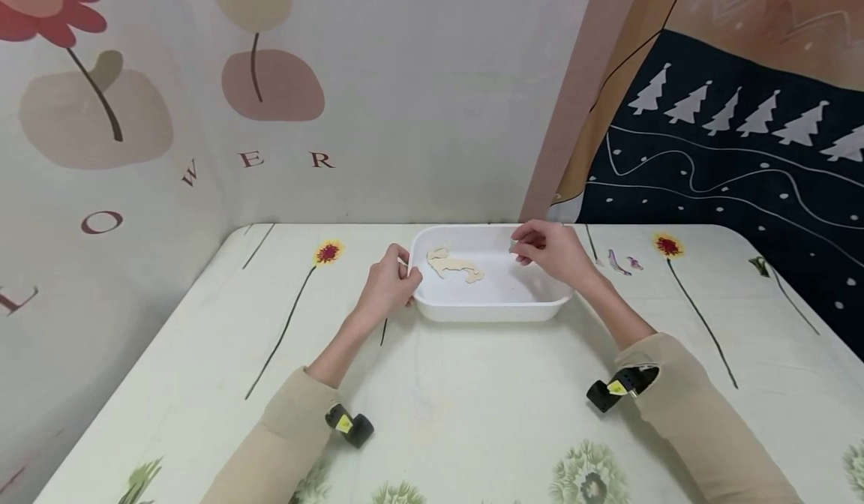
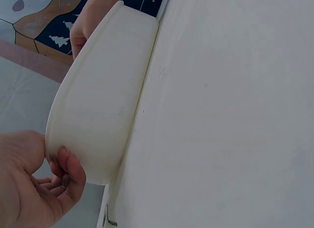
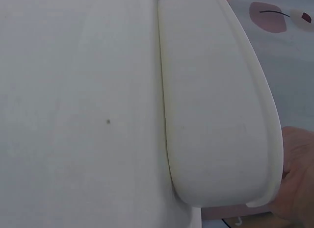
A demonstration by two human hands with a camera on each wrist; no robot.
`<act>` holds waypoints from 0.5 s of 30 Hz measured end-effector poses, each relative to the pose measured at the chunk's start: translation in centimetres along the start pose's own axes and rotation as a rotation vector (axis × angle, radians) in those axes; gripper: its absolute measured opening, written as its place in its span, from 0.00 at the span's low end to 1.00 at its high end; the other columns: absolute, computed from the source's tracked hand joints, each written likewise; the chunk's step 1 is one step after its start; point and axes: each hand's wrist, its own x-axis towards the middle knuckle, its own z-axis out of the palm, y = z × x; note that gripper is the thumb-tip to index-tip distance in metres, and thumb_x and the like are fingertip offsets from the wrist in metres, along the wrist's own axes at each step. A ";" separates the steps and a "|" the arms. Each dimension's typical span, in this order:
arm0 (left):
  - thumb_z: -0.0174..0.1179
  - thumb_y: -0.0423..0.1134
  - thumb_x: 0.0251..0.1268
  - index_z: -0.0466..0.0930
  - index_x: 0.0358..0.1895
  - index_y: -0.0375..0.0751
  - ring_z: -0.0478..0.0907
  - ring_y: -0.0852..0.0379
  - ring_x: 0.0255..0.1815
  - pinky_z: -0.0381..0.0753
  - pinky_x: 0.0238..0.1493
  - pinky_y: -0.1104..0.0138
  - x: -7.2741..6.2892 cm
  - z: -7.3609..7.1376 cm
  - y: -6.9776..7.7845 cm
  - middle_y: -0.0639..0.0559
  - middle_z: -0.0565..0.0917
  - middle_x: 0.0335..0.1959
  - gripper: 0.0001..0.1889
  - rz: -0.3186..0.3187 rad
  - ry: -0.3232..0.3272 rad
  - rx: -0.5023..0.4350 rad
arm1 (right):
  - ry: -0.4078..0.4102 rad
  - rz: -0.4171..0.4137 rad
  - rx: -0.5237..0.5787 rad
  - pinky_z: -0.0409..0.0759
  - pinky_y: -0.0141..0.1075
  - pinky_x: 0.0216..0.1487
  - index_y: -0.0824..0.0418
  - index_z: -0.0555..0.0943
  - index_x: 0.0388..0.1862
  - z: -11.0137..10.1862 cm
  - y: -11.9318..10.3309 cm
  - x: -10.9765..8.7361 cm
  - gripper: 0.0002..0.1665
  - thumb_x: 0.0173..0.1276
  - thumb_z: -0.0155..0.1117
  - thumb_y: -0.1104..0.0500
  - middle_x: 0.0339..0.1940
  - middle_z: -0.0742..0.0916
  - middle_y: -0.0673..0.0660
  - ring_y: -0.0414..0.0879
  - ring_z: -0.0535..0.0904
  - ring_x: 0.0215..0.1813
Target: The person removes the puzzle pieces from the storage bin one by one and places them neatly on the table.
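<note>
A white plastic tub (image 1: 489, 312) rests on the table, its rim facing up. My left hand (image 1: 391, 283) grips its left end, thumb over the rim and curled fingers against the outer wall, as the left wrist view also shows. Inside, toward the left, lies a thin, flat, pale beige piece (image 1: 454, 264) with an irregular, curving outline. My right hand (image 1: 550, 249) is over the tub's right part, thumb and fingertips pinched together on a small pale piece (image 1: 512, 247), mostly hidden by the fingers. In the right wrist view the tub's outer wall (image 3: 216, 105) hides those fingertips.
The table (image 1: 472, 399) has a pale cloth printed with flowers. Small purple-and-white shapes (image 1: 617, 262) show right of the tub. A white printed curtain (image 1: 418, 114) hangs behind the table, and a dark one with white trees (image 1: 715, 159) at the right.
</note>
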 end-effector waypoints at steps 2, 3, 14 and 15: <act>0.54 0.35 0.73 0.68 0.57 0.32 0.76 0.54 0.22 0.75 0.24 0.69 0.0 0.0 0.0 0.47 0.73 0.28 0.15 0.000 0.001 0.000 | 0.019 -0.003 0.013 0.83 0.30 0.40 0.69 0.82 0.49 -0.6 0.3 -0.1 0.10 0.70 0.66 0.67 0.39 0.88 0.64 0.51 0.87 0.36; 0.53 0.35 0.73 0.68 0.57 0.32 0.76 0.54 0.23 0.75 0.24 0.69 0.0 0.0 0.0 0.47 0.73 0.28 0.15 -0.001 -0.001 -0.001 | 0.029 -0.012 0.017 0.83 0.31 0.40 0.69 0.82 0.48 -0.9 0.4 -0.2 0.09 0.71 0.65 0.66 0.39 0.88 0.65 0.52 0.87 0.36; 0.54 0.34 0.73 0.68 0.57 0.33 0.76 0.54 0.22 0.75 0.24 0.69 0.0 0.1 0.1 0.47 0.73 0.28 0.14 -0.001 0.004 -0.006 | 0.171 0.021 0.003 0.83 0.28 0.41 0.67 0.82 0.50 -4.4 1.9 -1.7 0.11 0.73 0.63 0.62 0.42 0.87 0.66 0.44 0.84 0.34; 0.54 0.34 0.73 0.68 0.57 0.33 0.76 0.54 0.22 0.75 0.24 0.69 0.0 0.1 0.1 0.47 0.73 0.28 0.14 0.001 0.005 -0.005 | 0.175 0.029 0.002 0.83 0.28 0.41 0.67 0.82 0.51 -4.6 2.1 -1.8 0.12 0.74 0.63 0.62 0.42 0.87 0.65 0.44 0.83 0.34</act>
